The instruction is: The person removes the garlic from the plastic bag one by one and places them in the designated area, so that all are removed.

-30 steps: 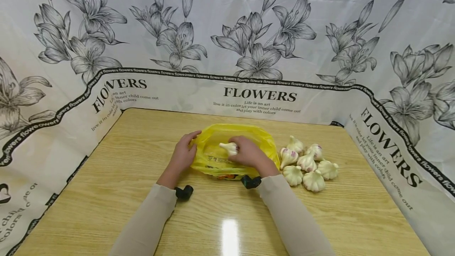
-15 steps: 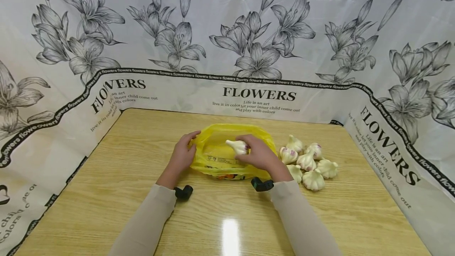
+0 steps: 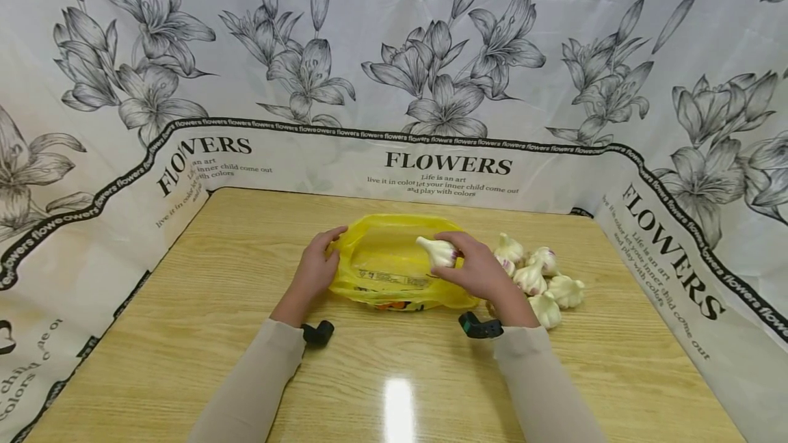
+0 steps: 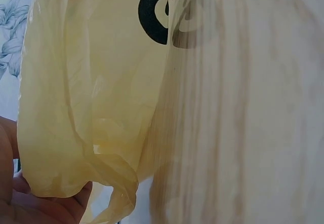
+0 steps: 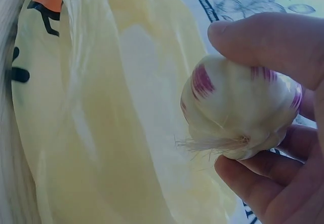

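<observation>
A yellow plastic bag (image 3: pixel 375 294) lies with its mouth spread wide in the middle of the table. At its left rim, my left hand (image 3: pixel 317 269) grips the plastic; the left wrist view has fingers (image 4: pixel 45 206) curled beneath the bag's edge. Above the bag's right end, my right hand (image 3: pixel 486 272) holds a garlic bulb (image 3: pixel 438 251), stem pointing left. Up close in the right wrist view, the garlic bulb (image 5: pixel 238 102) has purple streaks and a tuft of roots, and sits between thumb and fingers.
Several more garlic bulbs (image 3: pixel 566 291) are heaped right of the bag, some partly hidden behind my right hand. The wooden table (image 3: pixel 203 306) is enclosed at the back and sides by a flower-printed cloth (image 3: pixel 332 166). Each wrist wears a small black device (image 3: pixel 318 333).
My right hand has moved right with the garlic bulb, from inside the bag's mouth to its right end. The bag's right side has drawn in slightly. My left hand has stayed in place.
</observation>
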A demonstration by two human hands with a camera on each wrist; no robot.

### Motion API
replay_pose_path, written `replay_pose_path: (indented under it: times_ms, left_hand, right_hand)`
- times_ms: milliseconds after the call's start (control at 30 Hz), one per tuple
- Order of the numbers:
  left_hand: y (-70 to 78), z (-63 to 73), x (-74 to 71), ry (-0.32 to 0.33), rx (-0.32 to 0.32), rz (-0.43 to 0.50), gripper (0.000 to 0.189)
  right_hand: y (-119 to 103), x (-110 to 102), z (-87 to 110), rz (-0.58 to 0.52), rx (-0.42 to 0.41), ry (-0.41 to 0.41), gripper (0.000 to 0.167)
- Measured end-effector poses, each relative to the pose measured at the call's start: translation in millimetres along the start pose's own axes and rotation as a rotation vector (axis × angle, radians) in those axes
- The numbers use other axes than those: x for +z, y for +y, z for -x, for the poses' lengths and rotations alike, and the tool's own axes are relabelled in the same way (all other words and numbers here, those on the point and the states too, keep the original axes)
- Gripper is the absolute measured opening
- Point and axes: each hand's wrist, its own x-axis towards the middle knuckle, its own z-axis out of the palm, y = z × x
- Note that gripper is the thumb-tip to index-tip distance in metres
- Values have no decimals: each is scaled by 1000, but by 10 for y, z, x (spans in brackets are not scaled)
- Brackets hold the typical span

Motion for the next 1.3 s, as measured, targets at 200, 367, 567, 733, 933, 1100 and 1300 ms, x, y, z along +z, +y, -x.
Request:
replay_pose_path:
  times_ms: [200, 367, 567, 733, 933, 1100, 1300]
  left_hand:
    - [-19, 2, 8, 0, 3, -3, 44]
    - [-19, 5, 9, 1, 5, -4, 44]
    - [-20, 7, 10, 2, 2, -1, 44]
    - [-19, 6, 11, 0, -1, -1, 44]
    - [-16, 7, 10, -3, -5, 4, 44]
    - [-17, 0, 15, -3, -8, 9, 45]
    - [-25, -8, 22, -6, -12, 5, 45]
  right_hand:
    - [97, -139, 141, 5, 7, 39, 68]
    - [175, -257, 235, 10, 25, 58, 67]
    - [250, -368, 335, -1, 23, 79, 64]
    - [364, -434, 409, 4, 14, 101, 63]
    - [464, -529, 528, -7, 57, 105, 66]
    - [514, -619, 631, -29, 102, 109, 67]
    - [582, -720, 767, -44, 157, 110, 68]
